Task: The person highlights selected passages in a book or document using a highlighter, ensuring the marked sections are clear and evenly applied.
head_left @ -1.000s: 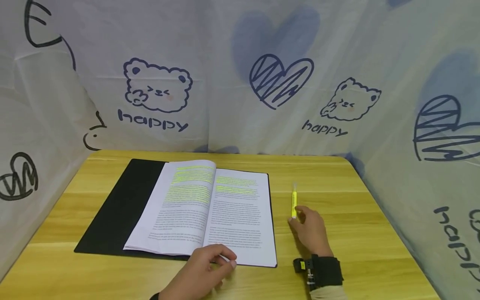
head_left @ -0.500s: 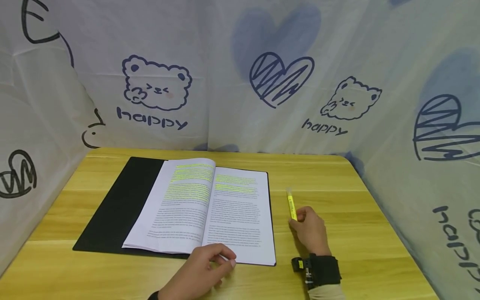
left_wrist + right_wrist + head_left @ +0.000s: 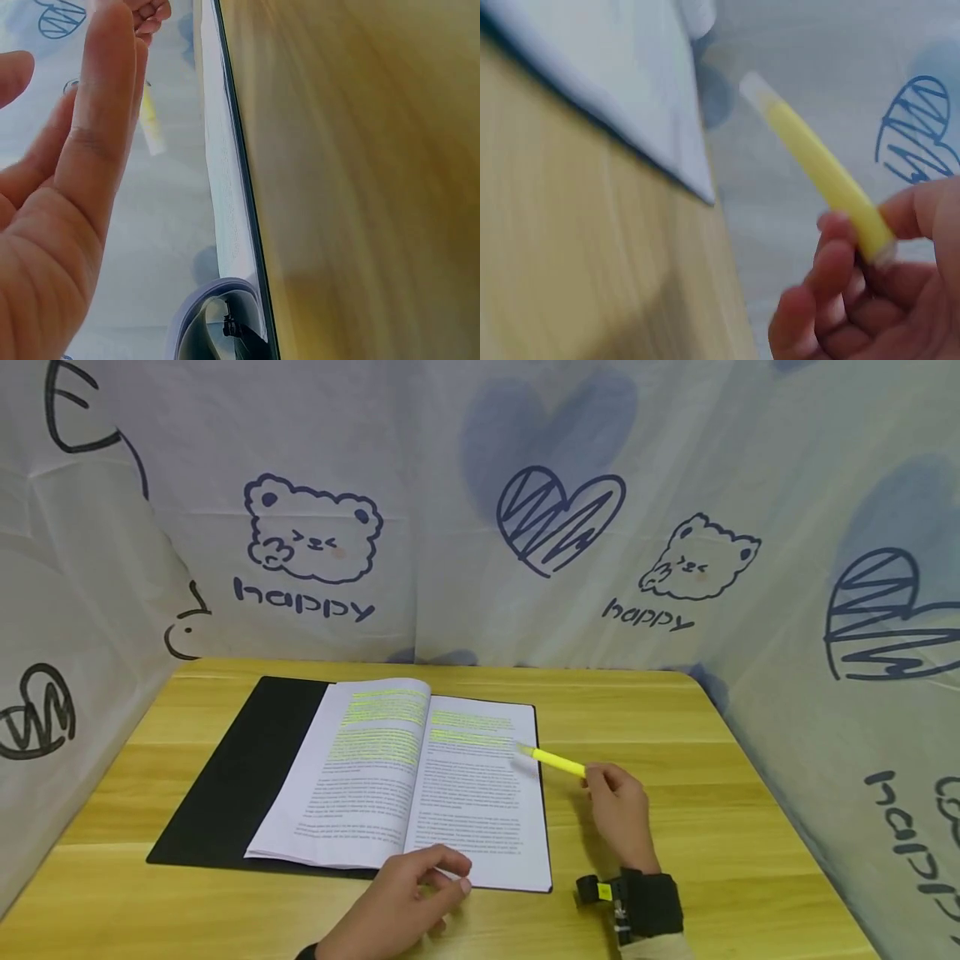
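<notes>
An open book (image 3: 472, 785) lies in a black cover (image 3: 247, 768), with yellow-marked lines on the upper part of both pages. Between thumb and fingers my right hand (image 3: 624, 814) pinches a yellow highlighter (image 3: 555, 762) by its rear end. Its clear-capped tip points left and overlaps the right page's edge in the head view; the right wrist view shows the highlighter (image 3: 817, 165) raised off the table. At the book's bottom edge, my left hand (image 3: 408, 897) rests with loosely bent fingers and holds nothing. In the left wrist view its fingers (image 3: 101, 127) are relaxed.
The wooden table (image 3: 675, 735) extends around the book on all sides. A white cloth (image 3: 450, 527) printed with bears and hearts hangs behind and beside the table. A wrist camera strap (image 3: 651, 902) sits on the right wrist.
The highlighter has come up in my right hand and swung from pointing away to pointing left, its tip now over the right page's edge. My left hand and the book stay put.
</notes>
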A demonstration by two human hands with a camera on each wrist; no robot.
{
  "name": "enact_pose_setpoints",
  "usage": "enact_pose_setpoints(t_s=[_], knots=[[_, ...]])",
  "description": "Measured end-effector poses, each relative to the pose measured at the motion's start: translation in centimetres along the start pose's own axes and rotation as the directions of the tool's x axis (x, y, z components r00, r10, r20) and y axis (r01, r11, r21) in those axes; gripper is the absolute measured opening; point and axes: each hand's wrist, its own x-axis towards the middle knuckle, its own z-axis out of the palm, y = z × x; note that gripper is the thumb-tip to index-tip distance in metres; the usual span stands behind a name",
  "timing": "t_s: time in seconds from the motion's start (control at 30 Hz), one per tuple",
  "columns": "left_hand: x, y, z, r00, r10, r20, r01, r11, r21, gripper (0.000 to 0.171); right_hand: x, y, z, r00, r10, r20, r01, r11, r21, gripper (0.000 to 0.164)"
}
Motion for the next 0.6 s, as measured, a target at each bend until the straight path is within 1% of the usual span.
enact_pose_setpoints(t_s=[0.1, 0.17, 0.27, 0.37, 0.5, 0.6], knots=[[0.1, 0.1, 0.0, 1.000, -0.010, -0.024, 0.009, 1.000, -0.019, 0.046, -0.2, -0.7, 0.5, 0.993, 0.009, 0.115, -0.019, 0.996, 0.086, 0.052], [0.1, 0.2, 0.0, 0.999, -0.019, -0.044, 0.017, 0.999, -0.040, 0.055, -0.4, -1.1, 0.8, 0.978, -0.002, 0.206, -0.023, 0.993, 0.117, 0.054], [0.1, 0.3, 0.0, 0.997, -0.034, -0.074, 0.029, 0.997, -0.066, 0.064, -0.7, -1.6, 1.3, 0.941, -0.008, 0.338, -0.050, 0.985, 0.164, 0.054], [0.1, 0.4, -0.1, 0.993, -0.034, -0.109, 0.022, 0.994, -0.109, 0.066, -0.9, -1.8, 1.6, 0.898, -0.017, 0.441, -0.071, 0.981, 0.181, 0.054], [0.2, 0.4, -0.2, 0.979, -0.048, -0.199, 0.020, 0.990, -0.140, 0.065, -1.0, -1.7, 1.7, 0.843, -0.048, 0.536, -0.053, 0.984, 0.172, 0.054], [0.2, 0.4, -0.2, 0.967, -0.038, -0.251, 0.002, 0.990, -0.141, 0.057, -1.0, -1.7, 1.7, 0.806, -0.066, 0.588, -0.035, 0.987, 0.159, 0.049]])
